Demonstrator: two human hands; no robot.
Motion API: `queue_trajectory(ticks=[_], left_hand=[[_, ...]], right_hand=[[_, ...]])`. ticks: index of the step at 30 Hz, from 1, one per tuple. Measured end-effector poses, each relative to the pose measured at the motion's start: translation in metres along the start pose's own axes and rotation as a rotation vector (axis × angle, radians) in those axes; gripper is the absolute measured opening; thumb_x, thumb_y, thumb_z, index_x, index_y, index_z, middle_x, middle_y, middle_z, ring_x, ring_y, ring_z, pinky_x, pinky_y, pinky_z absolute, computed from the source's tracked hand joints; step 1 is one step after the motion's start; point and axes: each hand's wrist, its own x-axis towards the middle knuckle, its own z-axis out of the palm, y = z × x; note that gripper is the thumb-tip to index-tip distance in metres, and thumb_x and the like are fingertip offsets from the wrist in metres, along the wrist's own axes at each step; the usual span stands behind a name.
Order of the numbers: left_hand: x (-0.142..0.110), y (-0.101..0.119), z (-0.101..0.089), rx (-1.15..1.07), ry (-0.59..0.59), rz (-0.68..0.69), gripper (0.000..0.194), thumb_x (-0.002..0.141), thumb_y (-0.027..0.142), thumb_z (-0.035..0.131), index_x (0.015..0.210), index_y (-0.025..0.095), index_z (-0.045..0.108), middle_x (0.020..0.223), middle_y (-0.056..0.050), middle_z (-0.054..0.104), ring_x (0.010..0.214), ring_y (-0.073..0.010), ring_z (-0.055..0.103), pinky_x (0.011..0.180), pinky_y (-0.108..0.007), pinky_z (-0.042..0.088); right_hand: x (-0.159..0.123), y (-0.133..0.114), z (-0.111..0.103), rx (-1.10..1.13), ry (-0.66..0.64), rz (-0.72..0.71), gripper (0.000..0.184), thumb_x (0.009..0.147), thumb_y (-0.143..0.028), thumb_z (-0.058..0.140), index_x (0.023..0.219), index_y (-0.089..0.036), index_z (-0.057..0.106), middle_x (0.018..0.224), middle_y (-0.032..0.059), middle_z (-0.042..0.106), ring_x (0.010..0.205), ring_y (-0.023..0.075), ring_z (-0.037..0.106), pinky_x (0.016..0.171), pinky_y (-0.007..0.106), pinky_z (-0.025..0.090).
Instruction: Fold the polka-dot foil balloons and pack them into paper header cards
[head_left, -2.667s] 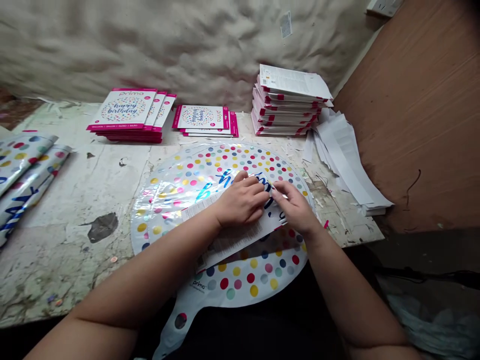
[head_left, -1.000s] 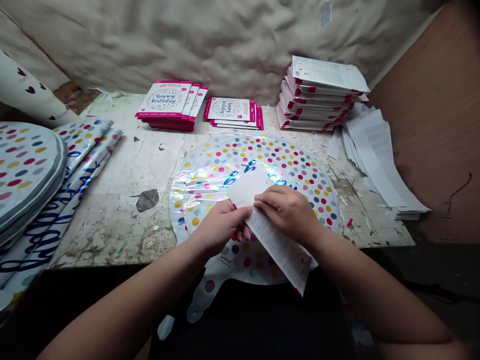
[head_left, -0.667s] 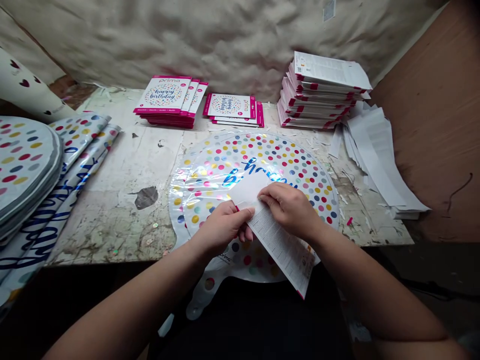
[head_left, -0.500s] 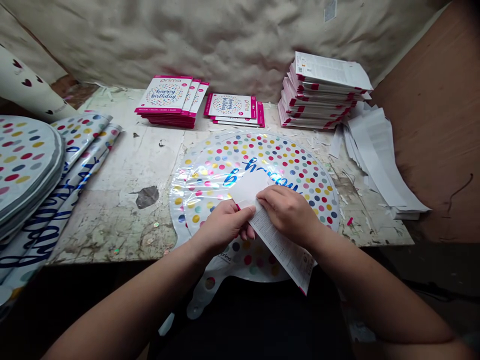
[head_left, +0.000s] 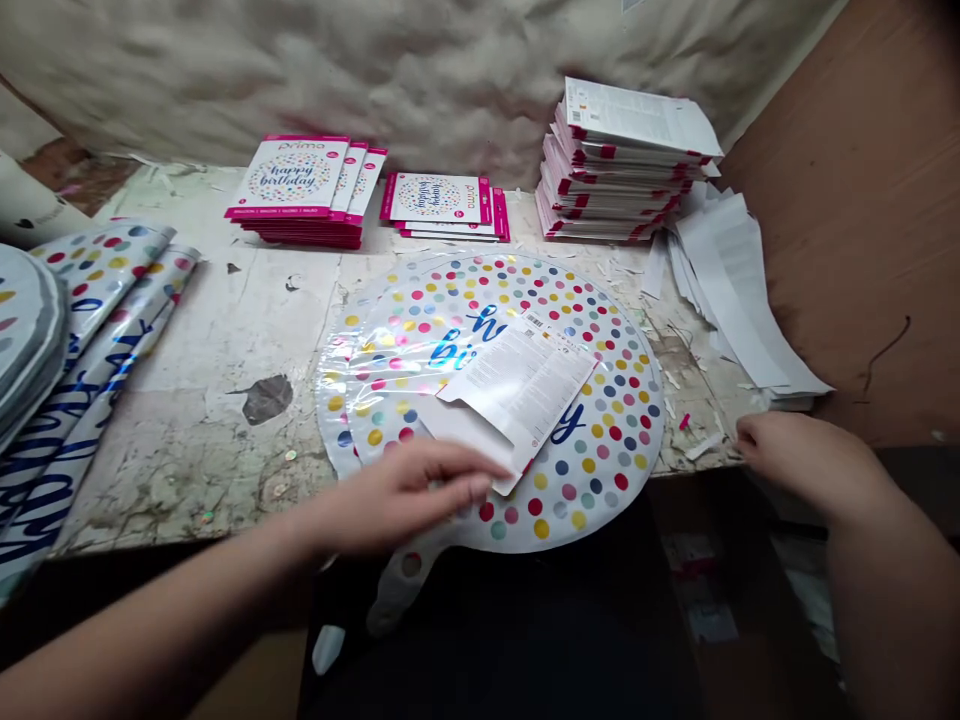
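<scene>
While packets [head_left: 289,180] read "prima", left hand [head_left: 409,490], uncurled, empty, overlaps envelope [head_left: 525,385]; right hand [head_left: 799,455] curled, contents unclear.

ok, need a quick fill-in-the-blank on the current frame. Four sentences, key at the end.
1. The ____ hand is the one nearer the envelope.
2. The envelope lies on a round balloon whose lettering is ____.
3. On the leftmost packs at the back, the words under "prima" read "happy ____".
4. From the person's viewpoint, the tall stack stands to the ____ of those packs.

Missing words: left; blue; birthday; right.
</scene>
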Motion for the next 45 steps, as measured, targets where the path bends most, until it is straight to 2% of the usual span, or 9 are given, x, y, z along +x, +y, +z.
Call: queue_trajectory(ticks=[4, 8, 10, 16, 22, 28, 31, 37, 45], left_hand=[[0.032, -0.021, -0.040, 0.802, 0.053, 0.269, 0.083, 0.071, 0.049, 0.065, 0.140, 0.017, 0.033, 0.148, -0.013, 0.026, 0.137, -0.0340, 0.020, 0.110, -0.048, 0.018], [0.048, -0.044, -0.014, 1.126, 0.089, 0.203, 0.091, 0.070, 0.059, 0.061, 0.139, 0.007, 0.033, 0.145, -0.022, 0.029, 0.134, -0.0397, 0.021, 0.106, -0.054, 0.023], [0.044, -0.053, 0.002, 1.184, 0.190, 0.267, 0.075, 0.078, 0.055, 0.055, 0.132, 0.003, 0.043, 0.138, -0.024, 0.039, 0.130, -0.0399, 0.031, 0.104, -0.053, 0.029], [0.036, -0.061, -0.005, 1.116, 0.214, 0.579, 0.035, 0.090, 0.033, 0.045, 0.118, 0.014, 0.057, 0.121, -0.013, 0.060, 0.113, -0.0278, 0.053, 0.098, -0.044, 0.040], [0.071, -0.045, -0.019, 0.884, 0.310, 0.345, 0.026, 0.088, 0.026, 0.048, 0.108, 0.016, 0.061, 0.091, -0.008, 0.064, 0.084, -0.0182, 0.059, 0.074, -0.029, 0.050], [0.070, -0.046, -0.038, 1.038, 0.606, 0.272, 0.029, 0.085, 0.025, 0.049, 0.111, 0.016, 0.060, 0.112, -0.015, 0.057, 0.105, -0.0296, 0.050, 0.091, -0.049, 0.039], [0.044, -0.039, -0.034, 0.695, 0.768, 0.073, 0.022, 0.084, 0.031, 0.051, 0.097, 0.017, 0.062, 0.097, -0.011, 0.062, 0.092, -0.0262, 0.056, 0.083, -0.045, 0.044], [0.022, -0.016, 0.015, -0.742, 0.243, -0.381, 0.027, 0.085, 0.043, 0.053, 0.095, 0.018, 0.059, 0.085, -0.005, 0.066, 0.056, -0.0116, 0.060, 0.052, -0.024, 0.048], [0.046, -0.021, 0.023, -0.978, 0.658, -0.248, 0.016, 0.077, 0.023, 0.066, 0.072, 0.015, 0.054, 0.067, -0.002, 0.063, 0.062, -0.0108, 0.062, 0.060, -0.022, 0.051]], right_hand=[[-0.005, -0.079, -0.008, 0.153, 0.414, -0.180, 0.038, 0.087, -0.030, 0.046, 0.122, -0.017, 0.054, 0.115, 0.0164, 0.061, 0.100, 0.0288, 0.060, 0.074, 0.040, 0.051], [-0.008, -0.182, 0.007, 0.361, 0.393, -0.537, 0.093, 0.068, -0.066, 0.060, 0.134, -0.004, 0.039, 0.134, 0.0216, 0.047, 0.123, 0.0346, 0.044, 0.098, 0.046, 0.043], [-0.011, -0.208, 0.025, 0.362, 0.436, -0.566, 0.089, 0.069, -0.063, 0.062, 0.130, 0.000, 0.044, 0.132, 0.0256, 0.047, 0.124, 0.0367, 0.042, 0.100, 0.048, 0.040], [-0.012, -0.198, 0.045, 0.440, 0.592, -0.633, 0.024, 0.088, -0.022, 0.047, 0.101, -0.011, 0.064, 0.111, 0.0143, 0.065, 0.109, 0.0277, 0.056, 0.091, 0.041, 0.046], [0.017, -0.192, 0.021, 0.559, 0.411, -0.392, 0.024, 0.086, -0.023, 0.051, 0.107, -0.017, 0.060, 0.102, 0.0094, 0.065, 0.095, 0.0225, 0.058, 0.082, 0.037, 0.050], [0.029, -0.191, 0.013, 0.196, 0.217, -0.602, 0.041, 0.091, -0.027, 0.042, 0.130, -0.017, 0.048, 0.140, 0.0129, 0.042, 0.129, 0.0308, 0.037, 0.100, 0.044, 0.040], [0.025, -0.198, 0.005, 0.013, 0.063, -0.557, 0.056, 0.086, -0.016, 0.043, 0.141, -0.013, 0.032, 0.143, 0.0192, 0.034, 0.125, 0.0378, 0.040, 0.082, 0.044, 0.051], [0.012, -0.212, -0.015, -0.048, 0.281, -0.616, 0.044, 0.088, -0.010, 0.035, 0.129, -0.006, 0.048, 0.126, 0.0252, 0.052, 0.093, 0.0327, 0.063, 0.063, 0.041, 0.054], [-0.001, -0.218, -0.004, 0.269, 0.702, -0.733, 0.035, 0.088, -0.008, 0.038, 0.117, -0.004, 0.059, 0.115, 0.0203, 0.062, 0.090, 0.0269, 0.060, 0.073, 0.042, 0.052]])
